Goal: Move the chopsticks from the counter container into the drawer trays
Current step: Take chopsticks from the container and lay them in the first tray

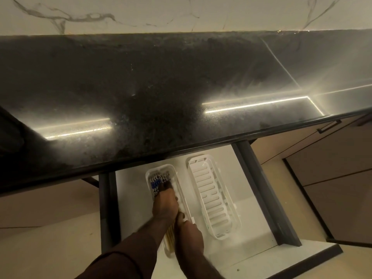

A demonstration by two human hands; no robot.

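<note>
The drawer (249, 258) under the black counter stands pulled out, with two white trays in it. The left tray (150, 174) holds a bundle of chopsticks (156, 181) with blue-and-white patterned tops and plain wooden ends (170, 238). My left hand (165, 204) lies on the middle of the bundle, fingers closed down on it. My right hand (188, 232) is just behind it at the tray's near end, fingers curled over the wooden ends, thumb raised. The right tray (211, 198), slotted, has nothing in it. No counter container is in view.
The black granite counter (161, 87) overhangs the far part of the drawer, with bright light reflections on it. Dark drawer rails (259, 188) run along both sides. Beige cabinet fronts with a dark handle (330, 126) are to the right.
</note>
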